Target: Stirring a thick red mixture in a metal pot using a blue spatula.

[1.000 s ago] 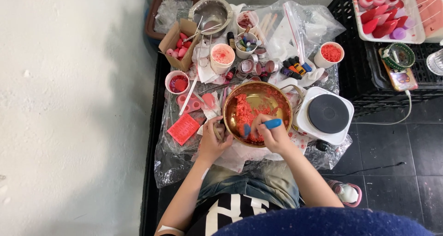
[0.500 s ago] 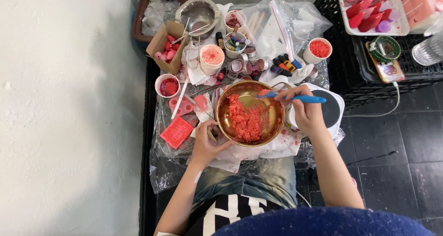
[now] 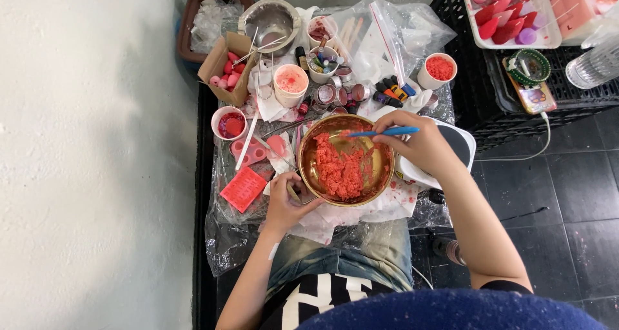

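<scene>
A gold metal bowl (image 3: 382, 175) holds a lumpy red-pink mixture (image 3: 340, 171) heaped toward its left side. My left hand (image 3: 285, 204) grips the bowl's near-left rim. My right hand (image 3: 418, 144) is over the bowl's right edge and holds a spoon with a blue handle (image 3: 385, 132); its tip reaches across to the bowl's far-left inside. The bowl rests on a small plastic-covered table (image 3: 225, 240) above my knees.
Around the bowl: a white cup of red paste (image 3: 229, 124), a pink mould tray (image 3: 253, 151), a red square block (image 3: 243, 189), a cardboard box (image 3: 222, 56) of pink pieces, a steel pot (image 3: 269, 20), a cup of red granules (image 3: 438, 69), a white scale (image 3: 464, 151), black crates (image 3: 509, 104).
My right hand has lifted the blue-handled spoon from the bowl's near side to its far right edge, and the mixture now lies heaped at the left. The left hand stays on the rim.
</scene>
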